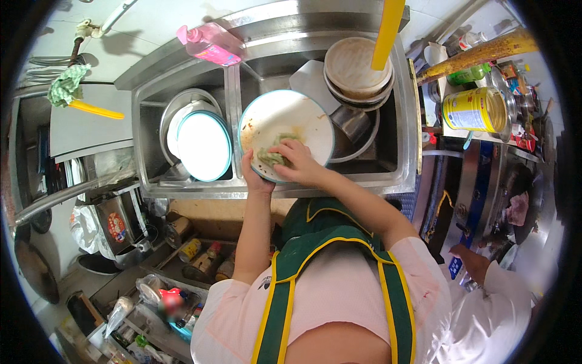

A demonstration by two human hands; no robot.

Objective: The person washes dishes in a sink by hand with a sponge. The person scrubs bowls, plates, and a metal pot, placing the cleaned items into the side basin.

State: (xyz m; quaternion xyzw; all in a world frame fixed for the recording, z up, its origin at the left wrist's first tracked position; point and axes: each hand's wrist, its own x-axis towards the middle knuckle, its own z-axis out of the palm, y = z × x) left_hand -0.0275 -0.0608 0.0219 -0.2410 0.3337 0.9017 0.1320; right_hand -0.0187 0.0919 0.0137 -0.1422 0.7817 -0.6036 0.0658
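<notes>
My left hand (257, 175) grips the lower left rim of a white plate (282, 113) with a teal edge, tilted over the right basin of a steel double sink. Pressed to the plate's lower part, my right hand (295, 161) holds a green scrubbing cloth (272, 157). Brown and yellowish food marks show on the plate. In the left basin, teal-rimmed plates (204, 145) are stacked by a metal bowl (170, 109). Stained bowls (358, 68) are piled at the right basin's back, above a metal container (350, 123) and a large round vessel (375, 145).
A pink pump bottle (216, 45) stands behind the sink divider. A yellow bar (388, 34) reaches over the right basin. At right are a yellow tin (473, 109) on a shelf and, lower down, another person's hand (473, 264). A green cloth (68, 84) hangs at left.
</notes>
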